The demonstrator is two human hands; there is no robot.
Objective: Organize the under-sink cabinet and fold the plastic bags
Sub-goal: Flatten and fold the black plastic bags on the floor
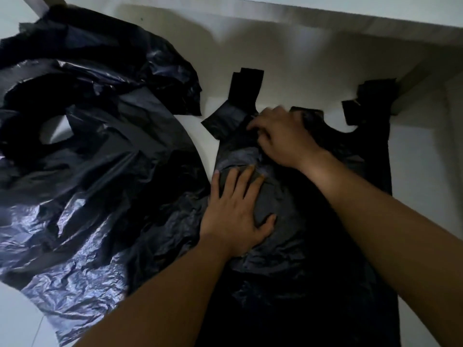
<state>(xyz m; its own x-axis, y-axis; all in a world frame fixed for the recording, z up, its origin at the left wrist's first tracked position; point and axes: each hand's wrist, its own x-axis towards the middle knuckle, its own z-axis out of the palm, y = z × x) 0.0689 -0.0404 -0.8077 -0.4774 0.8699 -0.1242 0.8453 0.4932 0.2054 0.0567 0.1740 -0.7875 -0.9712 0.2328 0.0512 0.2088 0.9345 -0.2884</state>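
Crumpled heap of shiny black plastic bags (87, 159) sits left on the white floor (426, 171). Just right of it, a flat black plastic carrier bag (288, 246) runs near-to-far, handle loops (246, 86) pointing far, near end cut off. Left hand (235, 211) presses flat mid-bag, fingers spread. Right hand (283, 136) is at the far end, fingers curled, too blurry to tell if it grips.

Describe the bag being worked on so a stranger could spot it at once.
Two black bags lie on the white floor. The flat bag is the right one, under the left hand and right hand. Unlike the crumpled bag beside it, it lies smooth, handles at its far end.
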